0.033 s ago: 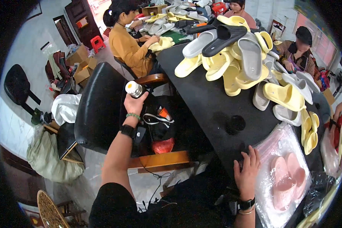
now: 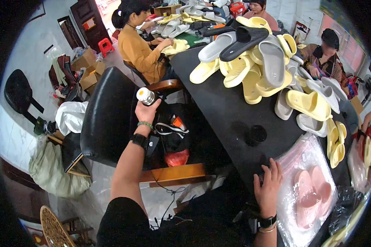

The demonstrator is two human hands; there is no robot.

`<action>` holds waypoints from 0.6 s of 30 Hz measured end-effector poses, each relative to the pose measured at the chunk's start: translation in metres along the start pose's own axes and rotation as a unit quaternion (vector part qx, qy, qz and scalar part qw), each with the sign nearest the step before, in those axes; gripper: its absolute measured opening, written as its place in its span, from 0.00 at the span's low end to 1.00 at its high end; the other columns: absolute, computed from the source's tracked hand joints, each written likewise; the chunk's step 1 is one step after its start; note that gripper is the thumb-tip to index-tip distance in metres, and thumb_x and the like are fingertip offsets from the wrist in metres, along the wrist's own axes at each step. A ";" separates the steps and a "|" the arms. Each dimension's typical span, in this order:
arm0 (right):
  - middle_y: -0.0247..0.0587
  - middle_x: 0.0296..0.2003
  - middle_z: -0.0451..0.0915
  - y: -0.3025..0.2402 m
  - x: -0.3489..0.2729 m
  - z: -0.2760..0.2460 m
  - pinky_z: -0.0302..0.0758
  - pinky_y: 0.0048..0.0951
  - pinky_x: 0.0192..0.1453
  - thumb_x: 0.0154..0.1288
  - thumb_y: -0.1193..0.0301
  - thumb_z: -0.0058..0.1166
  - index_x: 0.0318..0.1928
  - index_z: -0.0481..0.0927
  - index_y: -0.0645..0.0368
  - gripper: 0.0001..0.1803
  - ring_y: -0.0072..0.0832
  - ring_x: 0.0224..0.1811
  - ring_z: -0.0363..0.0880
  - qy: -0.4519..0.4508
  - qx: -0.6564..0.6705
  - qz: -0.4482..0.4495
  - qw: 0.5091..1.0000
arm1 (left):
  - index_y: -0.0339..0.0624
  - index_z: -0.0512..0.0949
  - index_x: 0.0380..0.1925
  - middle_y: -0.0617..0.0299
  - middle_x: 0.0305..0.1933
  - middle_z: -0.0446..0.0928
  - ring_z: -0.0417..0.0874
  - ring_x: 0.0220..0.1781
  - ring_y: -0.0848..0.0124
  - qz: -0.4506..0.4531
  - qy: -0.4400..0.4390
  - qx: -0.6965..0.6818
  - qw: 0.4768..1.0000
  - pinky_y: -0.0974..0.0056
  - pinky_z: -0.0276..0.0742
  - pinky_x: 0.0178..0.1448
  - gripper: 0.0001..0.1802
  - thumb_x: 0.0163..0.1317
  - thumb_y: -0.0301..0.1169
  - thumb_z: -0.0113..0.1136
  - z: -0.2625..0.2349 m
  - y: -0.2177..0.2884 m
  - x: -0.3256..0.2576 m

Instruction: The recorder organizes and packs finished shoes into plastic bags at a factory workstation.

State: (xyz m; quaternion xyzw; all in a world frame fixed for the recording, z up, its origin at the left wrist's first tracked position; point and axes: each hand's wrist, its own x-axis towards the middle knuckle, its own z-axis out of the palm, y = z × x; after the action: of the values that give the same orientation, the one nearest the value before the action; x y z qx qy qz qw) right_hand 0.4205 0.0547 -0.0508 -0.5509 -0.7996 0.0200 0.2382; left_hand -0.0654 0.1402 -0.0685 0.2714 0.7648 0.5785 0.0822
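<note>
The left grip (image 2: 146,112) is wrapped around a flask (image 2: 145,96), its white top sticking out, near the black chair (image 2: 105,113). The right grip (image 2: 268,183) is loosely spread at the tabletop (image 2: 218,107), just left of bagged pink slippers (image 2: 308,206).

In my left hand (image 2: 147,113), the flask (image 2: 146,96) has a smooth white plastic-looking cap and a shiny metal collar. At the near edge of the matt black table (image 2: 216,109), glossy, crinkled clear film (image 2: 287,206) covers smooth pink slippers (image 2: 307,208). Beyond its left edge, the chair (image 2: 107,115) has a leather-like sheen.
</note>
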 end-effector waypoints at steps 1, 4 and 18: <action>0.50 0.67 0.66 0.000 0.000 0.000 0.55 0.55 0.72 0.60 0.69 0.63 0.55 0.73 0.60 0.23 0.53 0.73 0.58 -0.002 -0.001 0.000 1.000 | 0.34 0.81 0.42 0.53 0.42 0.86 0.87 0.43 0.66 0.027 0.016 0.004 1.000 0.61 0.80 0.49 0.30 0.44 0.42 0.81 0.006 -0.014 0.007; 0.49 0.67 0.66 -0.002 0.000 0.002 0.56 0.55 0.72 0.60 0.69 0.62 0.55 0.73 0.59 0.23 0.52 0.73 0.58 -0.009 -0.008 -0.008 1.000 | 0.34 0.81 0.43 0.55 0.42 0.86 0.87 0.41 0.67 0.008 0.049 0.016 0.999 0.61 0.81 0.47 0.31 0.43 0.42 0.81 0.016 -0.063 0.030; 0.49 0.64 0.69 -0.008 0.008 -0.002 0.57 0.55 0.71 0.59 0.71 0.62 0.55 0.71 0.60 0.23 0.52 0.71 0.61 -0.045 -0.021 0.008 0.999 | 0.33 0.75 0.53 0.49 0.53 0.77 0.82 0.49 0.59 -0.265 -0.084 -0.100 0.955 0.56 0.88 0.41 0.38 0.46 0.42 0.79 0.017 -0.069 0.045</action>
State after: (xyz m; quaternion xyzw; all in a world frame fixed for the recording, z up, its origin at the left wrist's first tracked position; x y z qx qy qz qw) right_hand 0.4115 0.0585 -0.0438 -0.5610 -0.8051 0.0299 0.1904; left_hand -0.1182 0.1647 -0.1291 0.0971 0.7378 0.5847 0.3230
